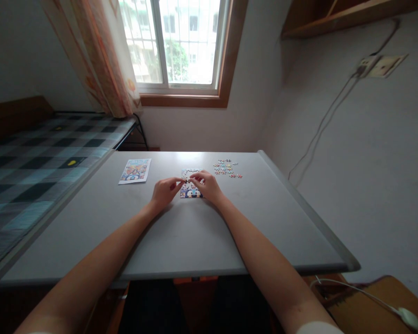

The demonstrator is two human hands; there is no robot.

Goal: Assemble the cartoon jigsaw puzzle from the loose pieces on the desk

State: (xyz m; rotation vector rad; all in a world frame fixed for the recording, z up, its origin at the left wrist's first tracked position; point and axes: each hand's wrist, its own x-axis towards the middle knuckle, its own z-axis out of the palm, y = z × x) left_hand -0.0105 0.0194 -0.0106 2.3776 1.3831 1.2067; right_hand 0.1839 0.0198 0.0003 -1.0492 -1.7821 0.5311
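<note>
A partly assembled jigsaw puzzle (192, 193) lies on the grey table, its near rows joined and its frame reaching up the sides. My left hand (165, 190) is closed in a pinch at the puzzle's left side. From the right, my right hand (208, 185) pinches too and covers part of the puzzle. Between the two sets of fingertips is a small dark jigsaw piece (187, 181), which both hands appear to grip just over the puzzle. Loose jigsaw pieces (223, 168) lie scattered beyond my right hand.
A printed picture sheet (135, 171) lies at the table's left. The table (264, 222) has a raised right edge near the wall. A bed (55, 148) stands to the left, a window (191, 41) is ahead, and a cable (320, 125) hangs at the right.
</note>
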